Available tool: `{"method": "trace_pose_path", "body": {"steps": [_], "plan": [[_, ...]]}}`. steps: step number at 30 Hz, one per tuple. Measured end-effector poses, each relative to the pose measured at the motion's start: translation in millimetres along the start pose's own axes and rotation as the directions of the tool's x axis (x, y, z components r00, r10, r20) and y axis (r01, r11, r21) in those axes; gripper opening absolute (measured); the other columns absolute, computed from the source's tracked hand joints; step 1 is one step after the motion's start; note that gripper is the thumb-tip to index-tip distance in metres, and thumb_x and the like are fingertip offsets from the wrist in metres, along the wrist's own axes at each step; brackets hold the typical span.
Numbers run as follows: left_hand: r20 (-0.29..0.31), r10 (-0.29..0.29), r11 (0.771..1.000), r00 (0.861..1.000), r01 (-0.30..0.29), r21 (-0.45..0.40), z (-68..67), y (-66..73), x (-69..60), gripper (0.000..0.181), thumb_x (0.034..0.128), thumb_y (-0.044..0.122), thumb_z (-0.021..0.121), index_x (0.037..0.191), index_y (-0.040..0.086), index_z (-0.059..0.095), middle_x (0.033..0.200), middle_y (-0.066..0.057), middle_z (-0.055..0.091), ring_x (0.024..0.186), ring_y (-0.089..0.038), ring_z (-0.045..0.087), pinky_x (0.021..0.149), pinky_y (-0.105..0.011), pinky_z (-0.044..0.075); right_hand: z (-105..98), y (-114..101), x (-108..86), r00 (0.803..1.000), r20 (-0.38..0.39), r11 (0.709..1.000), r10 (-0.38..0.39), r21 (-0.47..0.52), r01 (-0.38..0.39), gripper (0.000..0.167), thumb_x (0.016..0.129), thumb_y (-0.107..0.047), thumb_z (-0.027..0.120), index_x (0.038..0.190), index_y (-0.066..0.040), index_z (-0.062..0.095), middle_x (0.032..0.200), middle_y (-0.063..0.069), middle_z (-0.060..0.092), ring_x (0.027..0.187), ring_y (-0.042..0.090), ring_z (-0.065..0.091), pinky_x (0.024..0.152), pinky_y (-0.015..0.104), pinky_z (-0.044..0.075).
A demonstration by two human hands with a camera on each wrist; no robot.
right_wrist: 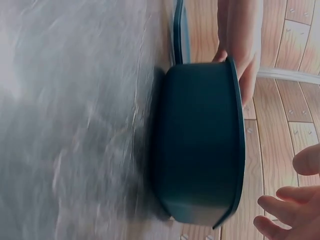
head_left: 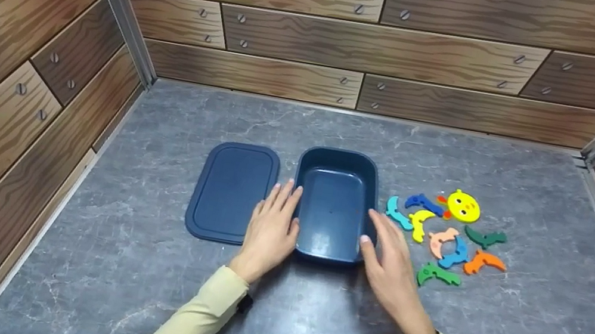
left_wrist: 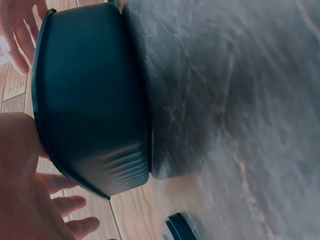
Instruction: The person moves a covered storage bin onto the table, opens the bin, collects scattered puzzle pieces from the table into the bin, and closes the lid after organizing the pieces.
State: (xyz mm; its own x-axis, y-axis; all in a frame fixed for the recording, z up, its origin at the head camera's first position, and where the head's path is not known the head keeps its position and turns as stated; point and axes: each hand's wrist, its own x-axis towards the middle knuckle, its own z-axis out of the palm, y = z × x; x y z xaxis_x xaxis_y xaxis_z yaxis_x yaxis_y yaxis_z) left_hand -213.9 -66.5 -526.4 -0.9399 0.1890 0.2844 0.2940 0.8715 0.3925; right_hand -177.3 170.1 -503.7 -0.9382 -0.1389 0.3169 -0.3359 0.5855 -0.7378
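A dark blue rectangular plastic container (head_left: 330, 215) stands upright between the two hands, its bare inside floor showing. My left hand (head_left: 270, 238) is at its left rim with straight fingers; in the left wrist view, the left thumb side meets the rim of the container (left_wrist: 90, 95) and the fingers reach past it. My right hand (head_left: 392, 267) is at the right rim, fingers extended and thumb apart. In the right wrist view, the right hand (right_wrist: 295, 205) appears beside the container (right_wrist: 200, 140), fingers spread and holding nothing. Whether it touches the rim is unclear.
The matching flat lid (head_left: 234, 192) lies left of the container. To the right lie a round yellow face piece (head_left: 463, 207) and several curved toy pieces, including a green one (head_left: 438, 275) and an orange one (head_left: 484, 262). Wood-patterned walls (head_left: 295, 36) enclose the grey marbled table (head_left: 91, 278).
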Motion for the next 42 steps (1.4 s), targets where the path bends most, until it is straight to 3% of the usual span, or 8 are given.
{"method": "trace_pose_path", "body": {"steps": [11,24,34,42], "plan": [[0.07,-0.055,0.998,0.996,0.053,0.018,1.5,8.4,1.5,0.059,0.0993,0.016,0.049,0.155,0.009,0.031,0.161,-0.004,0.024,0.148,-0.028,0.02,0.114,-0.055,0.022,-16,22,-0.8,0.999,-0.04,0.997,0.001,-0.078,-0.004,0.047,0.103,-0.019,0.053,0.146,-0.003,0.045,0.149,0.017,0.044,0.138,0.036,0.036,0.111,0.057,0.026],[0.191,-0.129,0.987,0.973,0.108,0.118,-1.9,16.6,6.9,0.066,0.1002,0.019,0.047,0.158,0.007,0.017,0.164,-0.005,0.009,0.15,-0.025,0.008,0.117,-0.053,0.013,-26,37,-3.3,0.997,-0.068,0.994,-0.029,-0.104,0.022,0.046,0.101,-0.014,0.055,0.145,-0.001,0.047,0.146,0.019,0.047,0.137,0.038,0.037,0.111,0.058,0.025],[0.207,-0.126,0.986,0.97,0.099,0.138,0.7,14.8,11.2,0.065,0.0998,0.019,0.044,0.158,0.006,0.017,0.165,-0.005,0.006,0.15,-0.025,0.008,0.118,-0.047,0.014,-40,53,-1.8,0.998,-0.062,0.985,0.012,-0.171,-0.023,0.046,0.1,-0.013,0.055,0.143,0.001,0.048,0.146,0.023,0.045,0.137,0.042,0.034,0.109,0.062,0.025],[0.217,-0.133,0.986,0.967,0.107,0.128,1.3,14.1,10.3,0.067,0.0998,0.021,0.044,0.158,0.008,0.015,0.165,-0.004,0.005,0.15,-0.024,0.007,0.119,-0.047,0.012,-42,69,-1.9,0.998,-0.057,0.958,0.029,-0.283,-0.044,0.047,0.091,-0.01,0.069,0.134,0.006,0.056,0.138,0.027,0.05,0.127,0.044,0.04,0.103,0.061,0.031]]}}
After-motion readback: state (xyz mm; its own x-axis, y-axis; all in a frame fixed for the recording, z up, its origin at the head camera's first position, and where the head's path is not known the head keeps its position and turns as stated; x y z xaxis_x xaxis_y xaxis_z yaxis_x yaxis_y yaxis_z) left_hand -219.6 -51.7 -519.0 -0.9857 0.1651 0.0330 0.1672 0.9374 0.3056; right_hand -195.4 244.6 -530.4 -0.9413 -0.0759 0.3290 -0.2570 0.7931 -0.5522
